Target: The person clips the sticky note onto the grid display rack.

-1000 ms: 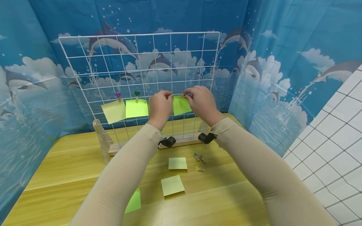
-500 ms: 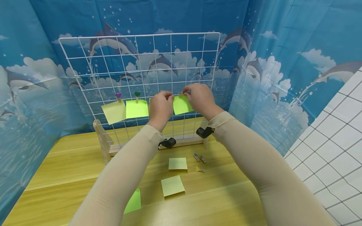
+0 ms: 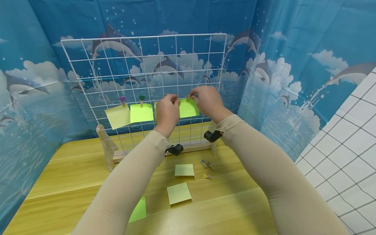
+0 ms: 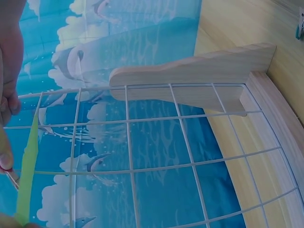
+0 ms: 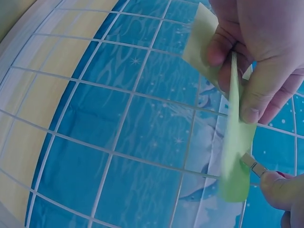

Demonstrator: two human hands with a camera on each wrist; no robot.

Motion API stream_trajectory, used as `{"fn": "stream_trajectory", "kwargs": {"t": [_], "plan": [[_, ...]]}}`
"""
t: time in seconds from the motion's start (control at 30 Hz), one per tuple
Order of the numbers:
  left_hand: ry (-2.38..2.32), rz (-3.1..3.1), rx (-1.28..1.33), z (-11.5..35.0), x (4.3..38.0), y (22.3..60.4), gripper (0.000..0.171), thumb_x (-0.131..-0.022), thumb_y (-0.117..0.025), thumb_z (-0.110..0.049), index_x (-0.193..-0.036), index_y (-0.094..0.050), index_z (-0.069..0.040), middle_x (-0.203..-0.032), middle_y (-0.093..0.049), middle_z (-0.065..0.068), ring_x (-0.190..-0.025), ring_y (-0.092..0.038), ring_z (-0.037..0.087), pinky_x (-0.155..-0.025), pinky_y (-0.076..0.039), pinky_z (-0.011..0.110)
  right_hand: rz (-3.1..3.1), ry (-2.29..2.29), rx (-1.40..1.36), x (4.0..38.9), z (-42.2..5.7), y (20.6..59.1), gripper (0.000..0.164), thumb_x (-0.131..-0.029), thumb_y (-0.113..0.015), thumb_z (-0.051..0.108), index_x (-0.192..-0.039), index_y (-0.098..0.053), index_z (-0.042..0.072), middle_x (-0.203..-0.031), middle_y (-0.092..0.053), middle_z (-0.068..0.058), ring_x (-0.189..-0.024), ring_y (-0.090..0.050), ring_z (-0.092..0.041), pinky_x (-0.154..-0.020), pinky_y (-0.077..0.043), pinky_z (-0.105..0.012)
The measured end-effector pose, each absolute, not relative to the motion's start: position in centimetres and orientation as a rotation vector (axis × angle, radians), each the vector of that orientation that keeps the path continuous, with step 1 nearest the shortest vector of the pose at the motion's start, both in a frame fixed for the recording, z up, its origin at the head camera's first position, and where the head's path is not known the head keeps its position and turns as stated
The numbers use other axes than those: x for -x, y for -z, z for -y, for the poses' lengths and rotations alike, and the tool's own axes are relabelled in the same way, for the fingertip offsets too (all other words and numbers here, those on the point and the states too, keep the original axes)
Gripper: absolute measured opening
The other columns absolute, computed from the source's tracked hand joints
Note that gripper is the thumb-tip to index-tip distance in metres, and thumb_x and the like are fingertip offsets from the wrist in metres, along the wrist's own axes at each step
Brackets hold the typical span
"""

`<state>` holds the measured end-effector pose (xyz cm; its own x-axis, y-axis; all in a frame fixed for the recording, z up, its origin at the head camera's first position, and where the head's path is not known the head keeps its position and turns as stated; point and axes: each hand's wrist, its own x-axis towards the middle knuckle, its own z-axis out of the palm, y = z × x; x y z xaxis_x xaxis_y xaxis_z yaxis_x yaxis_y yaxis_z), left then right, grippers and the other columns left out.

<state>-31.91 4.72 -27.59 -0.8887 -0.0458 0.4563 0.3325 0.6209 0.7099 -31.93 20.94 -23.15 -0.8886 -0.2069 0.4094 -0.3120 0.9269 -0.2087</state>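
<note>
Left hand: the left side of a green note (image 3: 189,108) is pinched between thumb and fingers of the left hand (image 3: 167,112); the grip is closed on the paper.
Right hand: a small wooden clothespin (image 5: 255,166) with a red part is pinched by the right hand (image 3: 209,100); the grip is closed on it.
Held note: it is held upright at the front of a white wire grid (image 3: 141,37), with the clothespin touching it near its upper edge. Whether a wire is also clamped cannot be told.
Hung notes: a tilted pale note (image 3: 118,116) is hung under a purple heart clip (image 3: 122,100), and beside it a bright green note (image 3: 141,113) is hung under a green heart clip (image 3: 142,98). Another pale sheet (image 5: 202,40) is partly hidden by the left hand.
Grid stand: the grid is carried by a wooden base (image 3: 194,147) on the worktop (image 3: 67,173).
Loose paper: two pale yellow sheets (image 3: 179,193) are laid on the worktop; a loose green sheet (image 3: 139,210) is partly covered by the left sleeve (image 3: 126,182).
Loose pins: to their right, a yellow heart clip (image 3: 207,176) and two slim clothespins (image 3: 204,163) are seen lying.
Backdrop: the stand is backed by a blue dolphin curtain (image 3: 282,85).
</note>
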Motion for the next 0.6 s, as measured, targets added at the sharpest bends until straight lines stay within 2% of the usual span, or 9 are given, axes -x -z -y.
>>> {"fn": "stream_trajectory", "kwargs": {"t": [0.3, 0.6], "plan": [[1.154, 2.379, 0.244, -4.8, 32.1, 28.0, 0.029, -0.109, -0.061, -0.025, -0.131, -0.073, -0.011, -0.12, -0.077, 0.007, -0.085, -0.073, 0.022, -0.066, -0.056, 0.036, 2.749, -0.371, -0.4, 31.8, -20.8, 22.4, 0.027, -0.111, -0.055, 0.019, -0.123, -0.078, 0.013, -0.123, -0.077, -0.008, -0.108, -0.071, -0.028, -0.088, -0.06, -0.04], [1.128, 2.365, 0.263, -4.8, 32.4, 28.2, 0.028, -0.109, -0.061, -0.024, -0.13, -0.074, -0.011, -0.118, -0.078, 0.006, -0.086, -0.074, 0.021, -0.066, -0.057, 0.036, 2.816, -0.309, -0.375, 31.8, -20.0, 21.5, 0.028, -0.112, -0.053, 0.017, -0.127, -0.076, 0.013, -0.126, -0.075, -0.009, -0.107, -0.071, -0.029, -0.086, -0.06, -0.039]]}}
